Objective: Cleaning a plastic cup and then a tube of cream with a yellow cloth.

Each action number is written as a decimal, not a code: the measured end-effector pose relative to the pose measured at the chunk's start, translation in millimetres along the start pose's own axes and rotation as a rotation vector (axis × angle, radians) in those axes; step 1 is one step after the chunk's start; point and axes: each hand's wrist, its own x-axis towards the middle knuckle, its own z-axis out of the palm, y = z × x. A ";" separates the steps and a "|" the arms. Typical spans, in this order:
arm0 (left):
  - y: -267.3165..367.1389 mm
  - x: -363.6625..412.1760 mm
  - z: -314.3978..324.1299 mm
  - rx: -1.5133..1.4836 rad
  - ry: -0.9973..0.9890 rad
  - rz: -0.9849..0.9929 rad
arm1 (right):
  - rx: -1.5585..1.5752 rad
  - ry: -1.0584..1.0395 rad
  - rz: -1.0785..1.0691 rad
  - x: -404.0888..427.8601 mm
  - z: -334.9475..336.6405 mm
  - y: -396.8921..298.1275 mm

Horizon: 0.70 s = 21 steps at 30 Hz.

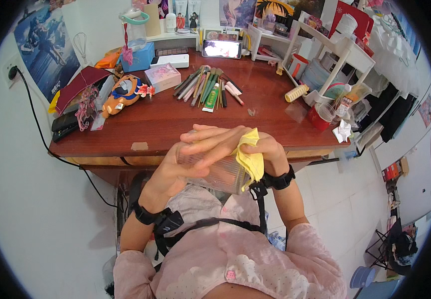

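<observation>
Between my hands, in front of the desk's near edge, lies a clear ribbed plastic container [219, 173] tilted on its side. My left hand [180, 164] grips it from the left, with fingers across its upper side. My right hand [262, 147] is at its right end, pinching a yellow cloth [252, 159] that hangs over that end. Fingers of the two hands overlap above the container, and its far side is hidden by them. Beyond the hands, a fanned pile of makeup brushes [204, 86] and a green tube [211, 98] lie on the desk.
The reddish wooden desk [163, 130] holds a plush toy [123, 93], a pink box [163, 76] and a propped phone [221, 49] with its screen lit. At the right stand a white shelf rack [335, 45] and a red cup [321, 115]. A black cable [36, 116] runs down at the left.
</observation>
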 end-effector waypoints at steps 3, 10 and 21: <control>-1.3 -0.1 -1.0 -0.009 0.000 -0.054 | 0.203 -0.436 -0.212 16.6 5.1 4.8; -20.4 -6.6 -21.0 0.042 0.034 -0.110 | -0.091 -0.801 -0.331 43.1 36.3 -21.9; -2.2 -1.7 -17.2 -0.620 -0.306 -0.160 | -0.613 -0.912 -0.517 27.5 43.1 -75.9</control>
